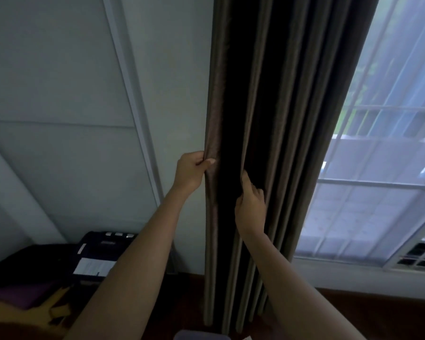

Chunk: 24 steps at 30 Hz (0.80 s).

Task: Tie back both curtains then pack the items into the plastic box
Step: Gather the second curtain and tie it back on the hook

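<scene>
Fingers of the left hand pinched the dark curtain's outer edge beside the wall, while the right hand gripped an inner pleat, apparently gathering folds for tying, window uncovered.

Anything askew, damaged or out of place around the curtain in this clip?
Nothing stands out. The dark curtain hangs in straight folds beside the window, bunched, no tie visible on it. The left hand grips its outer edge; the right hand pinches a fold.
</scene>
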Available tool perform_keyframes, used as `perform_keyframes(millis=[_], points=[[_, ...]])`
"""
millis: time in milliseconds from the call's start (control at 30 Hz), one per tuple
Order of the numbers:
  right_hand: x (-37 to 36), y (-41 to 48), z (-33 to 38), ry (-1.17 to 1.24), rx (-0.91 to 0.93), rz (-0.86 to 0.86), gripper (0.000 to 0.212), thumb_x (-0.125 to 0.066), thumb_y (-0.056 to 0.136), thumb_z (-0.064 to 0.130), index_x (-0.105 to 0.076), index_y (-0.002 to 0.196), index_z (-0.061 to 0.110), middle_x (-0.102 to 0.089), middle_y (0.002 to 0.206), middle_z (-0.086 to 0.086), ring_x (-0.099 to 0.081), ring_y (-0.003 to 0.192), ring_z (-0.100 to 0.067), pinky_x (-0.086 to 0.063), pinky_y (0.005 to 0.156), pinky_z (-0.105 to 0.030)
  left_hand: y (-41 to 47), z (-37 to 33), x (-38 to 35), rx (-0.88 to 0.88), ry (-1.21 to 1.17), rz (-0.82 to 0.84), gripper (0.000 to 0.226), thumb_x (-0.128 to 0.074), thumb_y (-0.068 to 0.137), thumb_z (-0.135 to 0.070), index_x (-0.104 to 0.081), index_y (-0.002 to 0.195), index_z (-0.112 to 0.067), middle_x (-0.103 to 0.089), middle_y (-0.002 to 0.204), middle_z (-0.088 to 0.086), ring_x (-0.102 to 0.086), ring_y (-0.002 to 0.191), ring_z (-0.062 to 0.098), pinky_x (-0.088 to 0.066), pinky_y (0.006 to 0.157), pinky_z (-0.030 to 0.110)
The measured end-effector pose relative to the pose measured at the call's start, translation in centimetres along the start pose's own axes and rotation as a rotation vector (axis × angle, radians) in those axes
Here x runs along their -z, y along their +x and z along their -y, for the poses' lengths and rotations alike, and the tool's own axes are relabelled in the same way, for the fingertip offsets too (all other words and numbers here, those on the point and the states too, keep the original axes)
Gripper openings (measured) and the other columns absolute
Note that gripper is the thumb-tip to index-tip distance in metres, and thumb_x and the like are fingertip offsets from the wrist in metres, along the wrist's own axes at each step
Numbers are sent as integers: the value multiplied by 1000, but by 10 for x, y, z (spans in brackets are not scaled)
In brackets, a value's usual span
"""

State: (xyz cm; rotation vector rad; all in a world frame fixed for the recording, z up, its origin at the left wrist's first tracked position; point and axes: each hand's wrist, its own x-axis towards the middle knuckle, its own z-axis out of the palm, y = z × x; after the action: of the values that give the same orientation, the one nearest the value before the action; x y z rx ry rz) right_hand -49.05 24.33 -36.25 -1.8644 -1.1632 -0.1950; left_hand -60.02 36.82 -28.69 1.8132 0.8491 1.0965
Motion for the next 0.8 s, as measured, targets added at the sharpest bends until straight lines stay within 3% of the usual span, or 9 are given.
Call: perform_keyframes(millis=[100, 233, 333, 467, 567, 700, 800], points=[[-5, -15, -8, -42, 20, 25, 87, -50, 90, -5, -6, 154, 34, -52, 133, -6, -46, 115, -22, -45, 98, -32, -6, -8, -2, 22, -39, -21, 11, -65, 88, -10, -73, 91, -2, -71, 88, 12, -64, 79, 19, -53, 84, 46], [-9, -26, -6, -66, 59, 33, 97, -53, 88, -6, 5, 151, 39, -49, 124, -10, -46, 104, -23, -50, 89, -34, -9, -9, -8, 95, -146, -19, 13, -62, 90, -6, -72, 94, -12, -72, 93, 11, -67, 83, 18, -54, 86, 39], [-14, -25, -6, -130, 129, 40, 97, -55, 86, -6, 2, 153, 34, -50, 115, -14, -48, 94, -27, -54, 80, -40, -11, -7, -16, 126, -192, 50, 18, -59, 91, -1, -70, 102, -11, -72, 98, 9, -69, 83, 13, -56, 83, 30], [-16, -26, -5, -185, 138, 132, 97, -57, 84, -8, -2, 154, 31, -46, 117, -15, -47, 96, -27, -54, 65, -29, -15, -5, -22, 137, -195, 135, 20, -60, 92, -4, -71, 98, -19, -73, 95, -2, -70, 86, 9, -54, 81, 22], [-21, -23, -8, -242, 121, 154, 99, -58, 81, -11, -5, 155, 29, -47, 114, -14, -47, 93, -27, -53, 57, -27, -22, -5, -27, 191, -241, 219, 22, -56, 93, -3, -70, 106, -14, -73, 102, 2, -69, 95, 12, -54, 85, 21], [-28, -24, -15, -310, 114, 250, 103, -55, 82, -11, 7, 154, 28, -45, 119, -15, -46, 100, -28, -54, 59, -29, -23, -5, -26, 185, -228, 303, 37, -49, 91, 8, -68, 106, -20, -73, 101, -1, -68, 92, 8, -52, 84, 20], [-35, -30, -15, -300, 114, 321, 102, -52, 83, -11, 12, 153, 26, -44, 120, -15, -44, 104, -29, -54, 66, -31, -24, -6, -26, 184, -228, 313, 36, -54, 83, 12, -69, 108, -10, -72, 95, 4, -67, 85, 12, -52, 82, 25]])
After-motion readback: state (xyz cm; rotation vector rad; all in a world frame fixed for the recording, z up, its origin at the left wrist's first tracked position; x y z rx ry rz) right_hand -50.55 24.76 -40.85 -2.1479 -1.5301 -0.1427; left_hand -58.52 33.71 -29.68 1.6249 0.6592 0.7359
